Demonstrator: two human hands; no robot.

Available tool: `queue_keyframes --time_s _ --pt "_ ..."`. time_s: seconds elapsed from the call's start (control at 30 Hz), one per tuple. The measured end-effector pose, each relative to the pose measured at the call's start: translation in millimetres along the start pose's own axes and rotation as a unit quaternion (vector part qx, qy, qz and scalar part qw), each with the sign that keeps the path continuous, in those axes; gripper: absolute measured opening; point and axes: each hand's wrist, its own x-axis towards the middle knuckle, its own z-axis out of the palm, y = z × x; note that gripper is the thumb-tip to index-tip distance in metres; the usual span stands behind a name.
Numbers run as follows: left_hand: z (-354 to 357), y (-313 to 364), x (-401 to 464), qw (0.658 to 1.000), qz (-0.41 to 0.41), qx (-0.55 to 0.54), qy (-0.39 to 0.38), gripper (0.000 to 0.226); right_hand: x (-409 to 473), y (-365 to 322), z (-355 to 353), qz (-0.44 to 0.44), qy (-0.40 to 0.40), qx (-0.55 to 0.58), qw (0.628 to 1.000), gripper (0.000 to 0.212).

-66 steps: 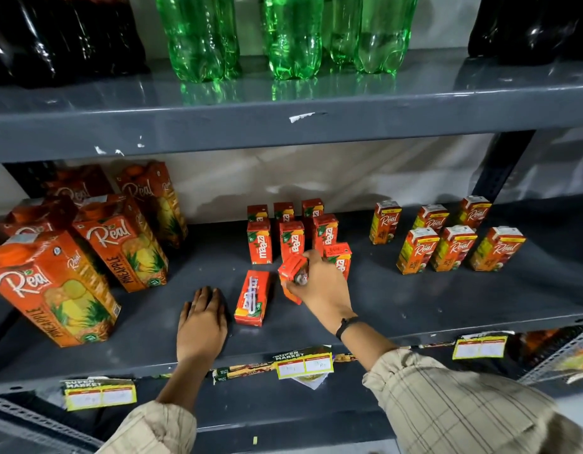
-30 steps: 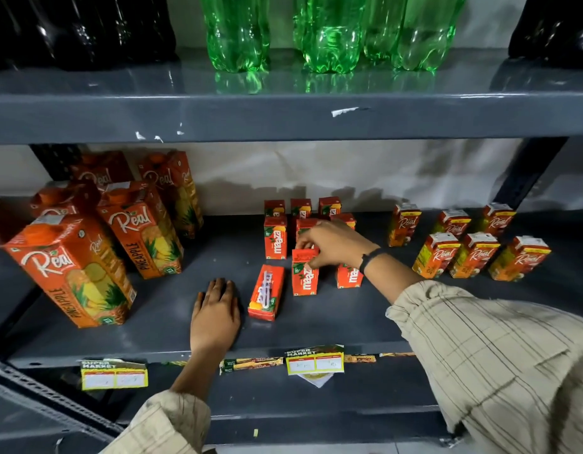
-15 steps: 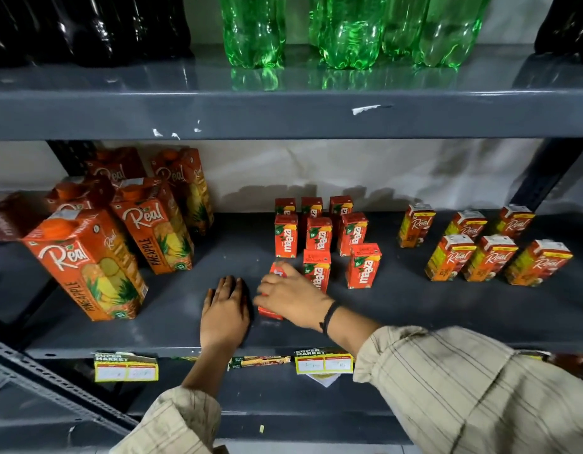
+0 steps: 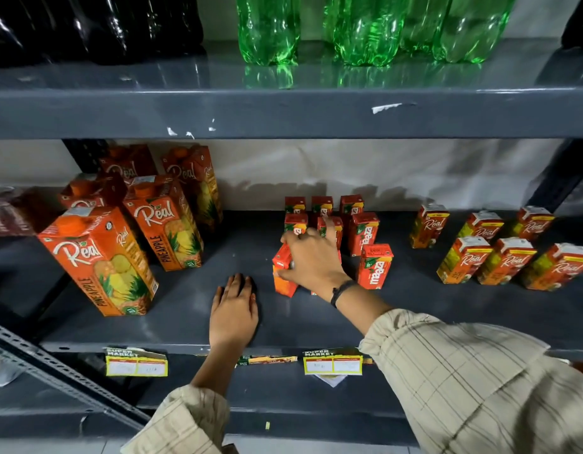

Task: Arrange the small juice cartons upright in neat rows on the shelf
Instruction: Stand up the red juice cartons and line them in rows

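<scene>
Several small red Maaza cartons (image 4: 364, 232) stand upright in rows at the middle of the grey shelf (image 4: 185, 316). My right hand (image 4: 311, 257) is shut on one more small carton (image 4: 283, 273), holding it nearly upright at the front left corner of the group. Another upright carton (image 4: 375, 266) stands just right of my wrist. The front middle carton is mostly hidden behind my right hand. My left hand (image 4: 234, 311) lies flat, palm down, on the shelf near its front edge, holding nothing.
Large Real pineapple cartons (image 4: 100, 260) stand at the left. Several small Real cartons (image 4: 506, 260) stand in rows at the right. Green bottles (image 4: 365, 27) and dark bottles (image 4: 87, 24) sit on the upper shelf. Price labels (image 4: 332, 362) hang from the shelf's front edge.
My right hand set one carton upright in the front row, then reached to the carton lying flat, took hold of it and raised it on end. My left hand stayed put.
</scene>
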Motion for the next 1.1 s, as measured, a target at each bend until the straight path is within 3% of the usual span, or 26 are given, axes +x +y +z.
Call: queue_keyframes --time_s 0.1,0.23,0.33,0.43,0.6,0.7,0.83,0.9,0.97,1.03,1.1 --pt "0 0 0 1.0 0.004 0.005 0.003 0.054 -1 2 0 0.012 0.0 -0.01 1.0 0.076" --pt "1 -1 0 1.0 0.006 0.005 0.005 0.051 5 -2 -8 0.01 0.056 -0.097 0.994 0.093" --pt "2 0 1 1.0 0.007 -0.001 0.008 0.045 10 -10 -11 0.003 0.028 -0.146 0.989 0.097" --pt "1 -1 1 1.0 0.011 -0.004 0.013 0.045 14 -15 -7 -0.003 -0.013 -0.177 0.984 0.083" --pt "2 -2 1 1.0 0.013 -0.005 0.025 0.045 19 -9 -8 0.007 -0.031 -0.062 0.998 0.043" --pt "2 -1 1 0.999 0.012 -0.009 0.03 0.045 24 1 -14 -0.021 -0.105 0.013 0.994 0.055" --pt "1 -1 1 0.999 0.014 -0.011 0.03 0.045 17 12 -20 -0.041 -0.124 0.039 0.991 0.071" --pt "1 -2 1 0.999 0.016 -0.016 0.03 0.044 8 20 -26 -0.024 -0.078 0.089 0.993 0.071" --pt "2 -4 2 0.999 0.015 -0.024 0.025 0.045 -11 33 -33 -0.003 0.04 0.184 0.982 0.062" --pt "2 -6 2 0.999 0.014 -0.046 0.017 0.052 -39 52 -34 0.028 0.194 0.278 0.941 0.05" --pt "-1 -8 2 0.993 0.014 -0.112 0.023 0.064 -72 75 -24 0.087 0.308 0.365 0.874 0.04"
